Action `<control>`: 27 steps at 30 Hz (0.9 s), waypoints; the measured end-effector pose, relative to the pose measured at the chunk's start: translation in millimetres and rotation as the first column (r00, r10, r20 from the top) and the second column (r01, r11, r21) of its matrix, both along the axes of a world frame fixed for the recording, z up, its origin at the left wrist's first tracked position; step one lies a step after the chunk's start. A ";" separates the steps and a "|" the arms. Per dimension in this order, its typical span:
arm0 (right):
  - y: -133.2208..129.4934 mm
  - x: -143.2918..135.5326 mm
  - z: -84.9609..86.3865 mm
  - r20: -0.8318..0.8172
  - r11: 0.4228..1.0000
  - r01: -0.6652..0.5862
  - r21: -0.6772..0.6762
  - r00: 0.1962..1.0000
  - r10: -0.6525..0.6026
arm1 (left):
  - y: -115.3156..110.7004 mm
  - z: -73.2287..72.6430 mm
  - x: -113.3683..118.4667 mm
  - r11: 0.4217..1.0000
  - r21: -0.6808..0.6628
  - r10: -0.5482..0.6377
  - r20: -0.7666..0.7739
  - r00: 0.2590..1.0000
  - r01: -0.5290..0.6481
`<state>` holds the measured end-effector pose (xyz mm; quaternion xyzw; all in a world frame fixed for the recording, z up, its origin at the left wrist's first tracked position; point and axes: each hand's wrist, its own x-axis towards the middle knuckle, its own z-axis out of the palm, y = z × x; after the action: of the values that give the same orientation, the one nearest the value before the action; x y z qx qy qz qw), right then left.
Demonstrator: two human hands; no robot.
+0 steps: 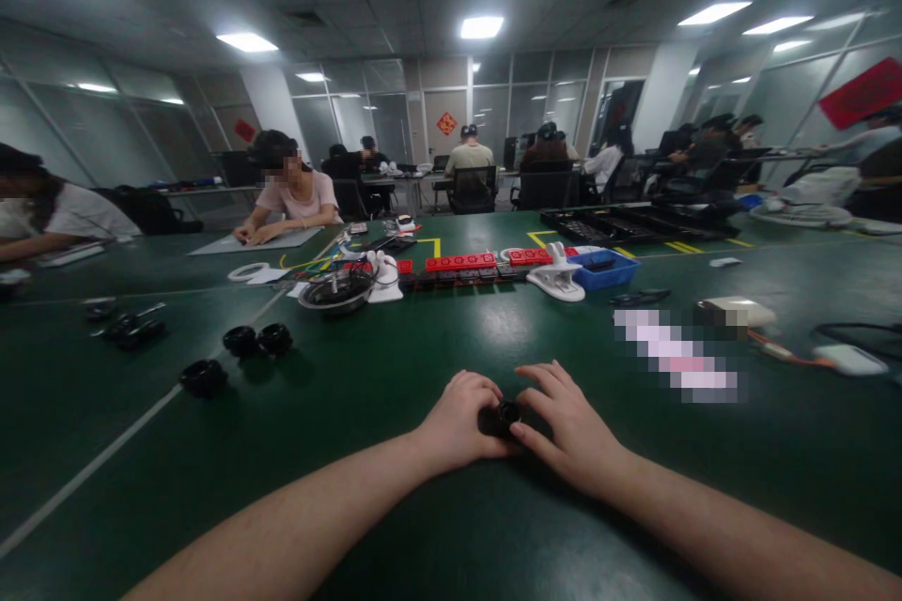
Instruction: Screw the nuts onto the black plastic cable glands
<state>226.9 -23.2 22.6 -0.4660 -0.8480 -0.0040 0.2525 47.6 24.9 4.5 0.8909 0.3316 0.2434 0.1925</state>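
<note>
A small black round part (508,412) with a hole in its near face is between my hands, low over the green tabletop. My left hand (461,418) curls round it from the left, fingers over the far side and thumb near the table. From the right, my right hand (567,427) pinches its edge with thumb and index finger, the other fingers raised. The fingers partly cover the part, so its full shape is hidden. Off to the left stand three black rounded parts (204,377), whose exact kind I cannot make out.
Several black pieces (133,327) lie farther left. Across the middle are a round dark tray (336,291), red strips (461,262), a white stand (558,274) and a blue bin (604,269). A beige device (737,312) with cables lies right. Co-workers sit beyond.
</note>
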 end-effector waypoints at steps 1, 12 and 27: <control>-0.1 -0.5 -0.1 -0.001 1.000 0.000 -0.005 1.000 0.000 | -0.3 0.1 0.0 1.000 -0.004 -0.001 -0.005 1.000 0.001; -4.2 -10.6 6.5 -0.005 0.998 0.015 -0.068 1.000 -0.015 | -5.7 1.7 2.2 0.999 -0.041 0.001 -0.036 0.999 -0.002; -8.3 -15.4 7.2 -0.088 0.997 -0.037 -0.067 0.996 0.031 | -7.0 -0.7 2.3 1.000 -0.014 -0.008 -0.031 0.999 0.007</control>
<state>211.5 -31.5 29.8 -0.4595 -0.8438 0.0498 0.2727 49.9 17.9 3.8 0.8944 0.3329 0.2265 0.1945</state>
